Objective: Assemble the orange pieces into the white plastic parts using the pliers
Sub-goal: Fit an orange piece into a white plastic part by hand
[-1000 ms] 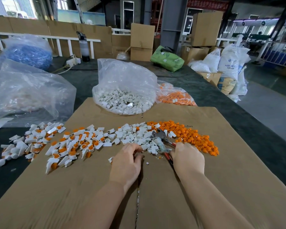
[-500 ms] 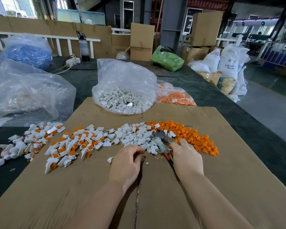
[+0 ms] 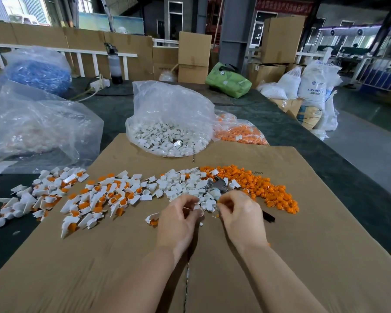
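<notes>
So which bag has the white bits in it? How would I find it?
Start at the brown cardboard sheet on the table. At its far edge, in the middle, sits a clear plastic bag full of white pieces. The smaller bag to its right holds orange pieces instead.

Two hands, left (image 3: 178, 220) and right (image 3: 242, 216). One pair of pliers (image 3: 218, 185). Loose white plastic parts (image 3: 185, 185), orange pieces (image 3: 269, 188) and assembled parts (image 3: 95, 197): too many to count. Four clear plastic bags: white-part bag (image 3: 169, 123), orange-piece bag (image 3: 237, 131), near-left bag (image 3: 38, 125), far-left blue-filled bag (image 3: 37, 68). One green bag (image 3: 228, 81).
</notes>
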